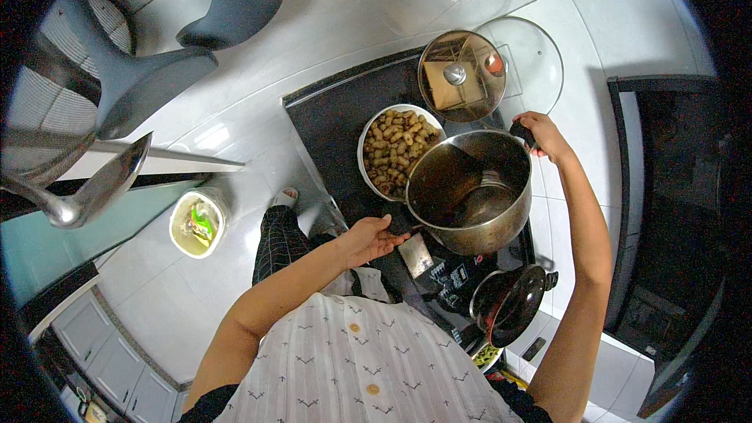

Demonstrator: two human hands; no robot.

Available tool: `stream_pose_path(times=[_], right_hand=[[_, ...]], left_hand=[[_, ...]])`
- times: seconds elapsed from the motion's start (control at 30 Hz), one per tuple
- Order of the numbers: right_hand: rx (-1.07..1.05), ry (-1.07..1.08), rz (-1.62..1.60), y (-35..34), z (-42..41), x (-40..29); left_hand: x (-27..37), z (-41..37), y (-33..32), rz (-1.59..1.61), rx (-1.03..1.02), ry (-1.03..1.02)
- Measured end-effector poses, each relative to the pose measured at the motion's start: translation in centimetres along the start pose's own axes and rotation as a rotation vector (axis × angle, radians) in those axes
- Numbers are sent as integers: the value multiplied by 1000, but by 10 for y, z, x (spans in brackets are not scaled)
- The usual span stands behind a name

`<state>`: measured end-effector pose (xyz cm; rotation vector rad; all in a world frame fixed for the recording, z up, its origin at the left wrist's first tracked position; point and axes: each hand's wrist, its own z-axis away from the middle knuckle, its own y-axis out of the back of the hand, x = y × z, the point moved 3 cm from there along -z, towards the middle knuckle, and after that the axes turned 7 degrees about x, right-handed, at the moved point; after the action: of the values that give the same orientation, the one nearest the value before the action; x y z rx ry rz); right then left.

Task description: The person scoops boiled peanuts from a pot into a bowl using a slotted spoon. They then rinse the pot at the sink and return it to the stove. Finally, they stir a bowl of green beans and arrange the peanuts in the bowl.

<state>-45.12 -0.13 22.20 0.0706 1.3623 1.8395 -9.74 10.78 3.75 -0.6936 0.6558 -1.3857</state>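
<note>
A large stainless steel pot (pixel 493 235) is tilted so that its dark inside shows, with a little liquid apparently at the bottom. My right hand (pixel 541 136) grips its black handle on the far right side. My left hand (pixel 373 241) is at the near left handle (pixel 398 220), fingers under it and thumb raised; whether it bears the pot's weight is unclear. Beside the pot, partly behind its rim, a white bowl (pixel 362 173) holds a heap of peanuts in their shells (pixel 396 147). Two glass lids, one with a knob (pixel 455 73) and one clear (pixel 543 64), lean beyond the pot.
A smaller pot with a dark glass lid (pixel 517 305) stands on the hob at lower right, near a dish of green pods (pixel 486 357). Ladles (pixel 235 17) hang at upper left. A lined bin (pixel 198 223) stands on the floor at left.
</note>
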Motion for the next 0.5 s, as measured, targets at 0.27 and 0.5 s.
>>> stream_pose_path(times=[0.27,0.5], right_hand=[[-21,-2,73,2,-3,-18],[-24,20,165,8,-10,-32]], left_hand=[[-4,-13,4,75,-42,45],[-6,-14,0,144,-42,74]])
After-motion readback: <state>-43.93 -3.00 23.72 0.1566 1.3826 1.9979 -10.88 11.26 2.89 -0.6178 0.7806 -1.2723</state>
